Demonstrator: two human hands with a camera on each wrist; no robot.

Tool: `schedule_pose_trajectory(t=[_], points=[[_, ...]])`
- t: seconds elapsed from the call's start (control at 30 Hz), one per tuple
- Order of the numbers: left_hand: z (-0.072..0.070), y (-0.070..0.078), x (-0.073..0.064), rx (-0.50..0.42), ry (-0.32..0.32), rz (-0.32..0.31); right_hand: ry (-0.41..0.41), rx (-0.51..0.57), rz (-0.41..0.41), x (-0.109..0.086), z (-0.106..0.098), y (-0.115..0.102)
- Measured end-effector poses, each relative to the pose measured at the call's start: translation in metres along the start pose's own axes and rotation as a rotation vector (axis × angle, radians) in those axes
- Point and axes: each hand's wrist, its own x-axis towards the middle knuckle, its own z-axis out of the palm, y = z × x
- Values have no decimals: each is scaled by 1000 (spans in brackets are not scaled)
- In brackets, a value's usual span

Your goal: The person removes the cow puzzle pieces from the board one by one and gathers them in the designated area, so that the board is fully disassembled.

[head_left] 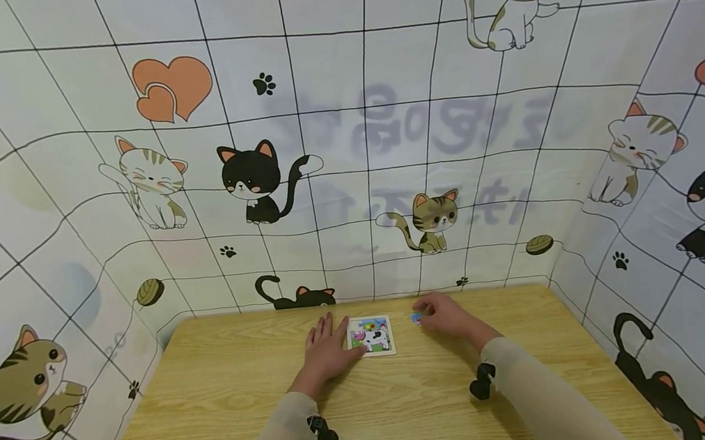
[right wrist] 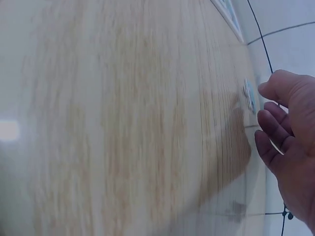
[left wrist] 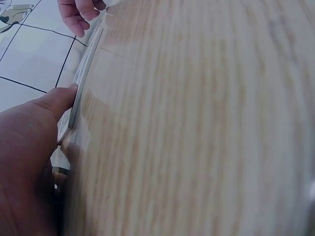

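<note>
A small square jigsaw puzzle [head_left: 375, 340] with a pale frame and a cow picture lies flat near the table's far side. My left hand [head_left: 326, 350] rests beside its left edge with fingers spread, the thumb reaching over the lower left corner. In the left wrist view, that thumb [left wrist: 61, 98] lies against the puzzle's edge. To the right of the puzzle, a small blue puzzle piece [head_left: 416, 318] lies on the wood. My right hand [head_left: 444, 315] hovers right at it, fingers loosely bent. In the right wrist view, the thumb tip is close beside the piece [right wrist: 250, 96].
The light wooden table [head_left: 242, 397] ends at its back edge against a white cloth [head_left: 349, 248] printed with cats and grid lines. More of this cloth hangs on both sides. A small black camera is strapped on each wrist.
</note>
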Motion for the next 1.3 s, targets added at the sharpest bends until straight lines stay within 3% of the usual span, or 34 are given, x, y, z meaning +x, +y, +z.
schedule_pose_trajectory(t=[0.3, 0.63, 1.07, 1.3], points=[[8, -8, 6, -16, 14, 12, 14, 5, -76, 4, 6, -19], [14, -13, 11, -3, 21, 2, -13, -66, -178, 12, 19, -47], [15, -15, 12, 1, 24, 6, -128, -124, -244, 29, 39, -70], [15, -16, 13, 0, 21, 8, -150, -169, -297, 35, 47, -78]])
